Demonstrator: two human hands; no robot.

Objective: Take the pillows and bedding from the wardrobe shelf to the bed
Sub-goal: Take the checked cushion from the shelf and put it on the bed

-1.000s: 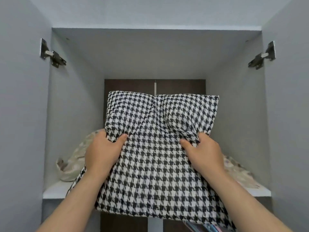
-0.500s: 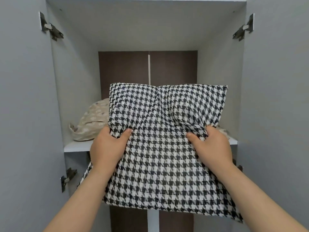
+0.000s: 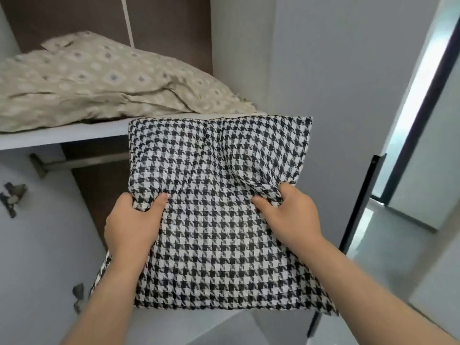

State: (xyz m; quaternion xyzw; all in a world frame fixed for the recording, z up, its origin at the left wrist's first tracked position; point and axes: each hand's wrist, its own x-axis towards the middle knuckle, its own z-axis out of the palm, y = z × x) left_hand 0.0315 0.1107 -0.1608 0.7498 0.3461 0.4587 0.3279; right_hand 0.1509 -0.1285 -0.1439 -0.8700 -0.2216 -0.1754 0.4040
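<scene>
Grey wardrobe walls and an open door [image 3: 323,70] close you in from 12 to 2 o'clock, with the white shelf [image 3: 62,135] running from 9 o'clock toward the centre. On that shelf lies the beige patterned pillow [image 3: 99,78], slumped flat, its near edge reaching the shelf lip and its right corner ending just beside the door panel. Below the shelf a hanging rail [image 3: 82,163] crosses at 9 o'clock, and hinges [image 3: 12,197] sit on the left door at 8 o'clock.

You hold the houndstooth pillow [image 3: 219,220] clear of the shelf, in front of you at centre frame. Its top edge sits level with the shelf lip and overlaps it in the view; whether they touch cannot be told. Your left hand [image 3: 132,225] is closed on the pillow's left side, thumb on top pinching a fold of fabric. Your right hand [image 3: 288,220] is closed likewise on the right side, bunching the cloth under the thumb.

Open room lies at 3 to 5 o'clock: pale floor [image 3: 388,245] past the door's dark edge [image 3: 358,207], with a bright window strip [image 3: 418,78] at 2 o'clock.
</scene>
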